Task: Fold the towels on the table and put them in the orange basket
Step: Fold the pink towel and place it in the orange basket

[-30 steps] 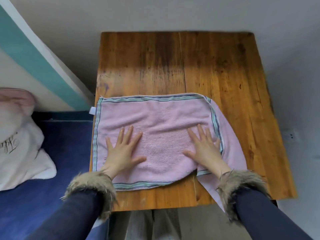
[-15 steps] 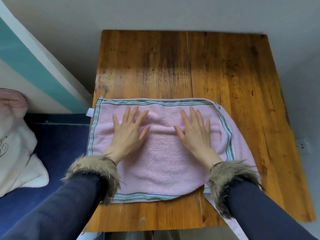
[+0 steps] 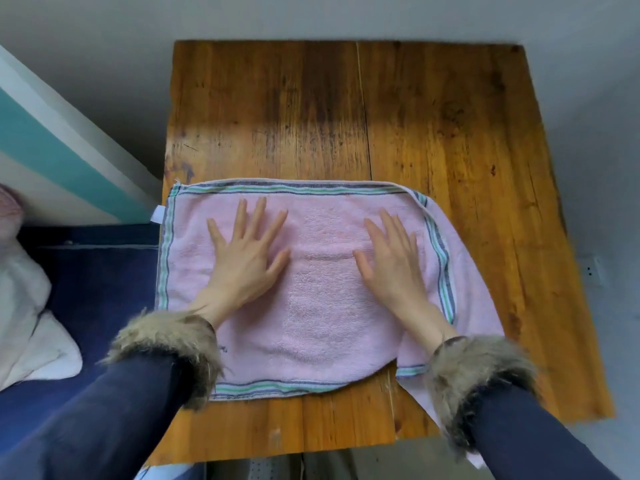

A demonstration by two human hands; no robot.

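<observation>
Wooden table (image 3: 433, 140) filling the centre of the frame, far half bare. Blue bedding (image 3: 90, 282) at the lower left, with a white pillow (image 3: 24, 313) at the left edge. No orange basket anywhere in view.

Pink towel (image 3: 318, 306) spread across the near half of the table, already doubled over once: striped border along the far edge, down the left side and along the near edge. Layers not quite matched at the right, where the under layer sticks out past the striped edge and trails off the near right corner of the table, probably why it is being pressed flat before the next fold.

Left hand (image 3: 242, 265) laid palm down on the left-centre of the towel, fingers spread wide and straight, gripping nothing. Right hand (image 3: 391, 268) flat on the right-centre, just inside the striped right border, fingers likewise extended and pinching no cloth. Hands well apart, seemingly to hold the layers still and push out wrinkles. Fur-trimmed cuffs (image 3: 166, 344) resting over the near edge of the cloth.

Judged stage: smoothing after a first fold; further folding and basket placement not yet done.
</observation>
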